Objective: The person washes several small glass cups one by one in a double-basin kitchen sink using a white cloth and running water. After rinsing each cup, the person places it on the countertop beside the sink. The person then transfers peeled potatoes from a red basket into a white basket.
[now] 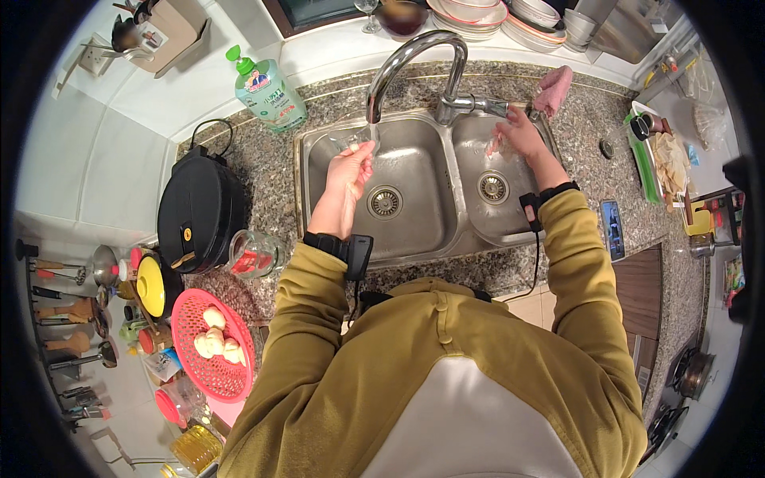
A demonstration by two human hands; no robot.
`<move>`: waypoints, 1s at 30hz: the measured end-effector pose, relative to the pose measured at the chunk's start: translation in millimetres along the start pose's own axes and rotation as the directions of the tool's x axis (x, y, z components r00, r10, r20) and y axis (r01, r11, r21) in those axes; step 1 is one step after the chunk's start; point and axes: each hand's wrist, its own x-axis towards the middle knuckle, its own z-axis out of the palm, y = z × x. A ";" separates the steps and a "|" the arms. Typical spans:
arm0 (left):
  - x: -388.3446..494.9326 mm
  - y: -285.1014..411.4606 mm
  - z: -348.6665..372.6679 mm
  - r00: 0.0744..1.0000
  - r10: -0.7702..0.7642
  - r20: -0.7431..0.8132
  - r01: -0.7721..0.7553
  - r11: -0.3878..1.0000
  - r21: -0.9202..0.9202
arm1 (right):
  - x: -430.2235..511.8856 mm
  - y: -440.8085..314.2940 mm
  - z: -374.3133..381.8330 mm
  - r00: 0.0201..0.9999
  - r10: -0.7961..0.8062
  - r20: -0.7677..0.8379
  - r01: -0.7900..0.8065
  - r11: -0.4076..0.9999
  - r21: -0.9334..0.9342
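Note:
My left hand (352,170) pinches a clear, see-through item (348,141) just below the spout of a chrome gooseneck faucet (416,49). Whether this item is glass or plastic is hard to tell. A short stream of water seems to leave the spout beside my fingertips. My right hand (519,138) is at the faucet lever (491,106), one fingertip at the lever's end and the other fingers spread and blurred over the small basin. Under both hands lies a stainless steel double-bowl sink (412,233), a drain strainer (384,202) showing in the large basin.
Left of the sink are a dish soap pump bottle (272,95), a black electric griddle (200,209), a glass jar (257,254) and a pink colander (209,370) with several pale pieces of food. A pink cloth (553,91) and phone (612,230) lie right. Stacked dishes (469,21) stand behind.

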 end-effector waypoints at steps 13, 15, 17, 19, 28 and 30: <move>-1.3 0.5 -2.5 0.998 -0.065 0.002 0.058 0.902 0.427 | -19.0 -33.5 2.7 1.000 0.017 0.026 -0.018 0.999 0.038; -2.0 -5.7 -11.4 0.994 0.097 0.059 -0.112 0.770 0.628 | -19.7 -33.2 2.9 0.999 -0.019 -0.040 0.017 0.999 -0.033; -3.0 -11.0 -21.0 0.973 0.200 0.115 -0.213 0.588 0.780 | -19.6 -31.6 4.2 1.000 -0.012 -0.009 0.012 0.999 0.044; -4.4 -13.8 -29.6 0.951 0.264 0.163 -0.257 0.377 0.890 | -18.8 -29.5 5.7 1.000 -0.013 0.008 0.012 0.999 0.051; -21.9 -14.8 -26.5 0.977 -0.209 0.030 0.156 0.809 0.566 | -13.8 -25.8 6.1 0.999 0.016 -0.049 -0.013 0.999 0.044; -36.1 -22.6 -21.7 0.994 0.038 0.099 -0.105 0.479 0.872 | -14.1 -27.6 4.4 0.993 0.031 0.110 -0.044 0.992 0.115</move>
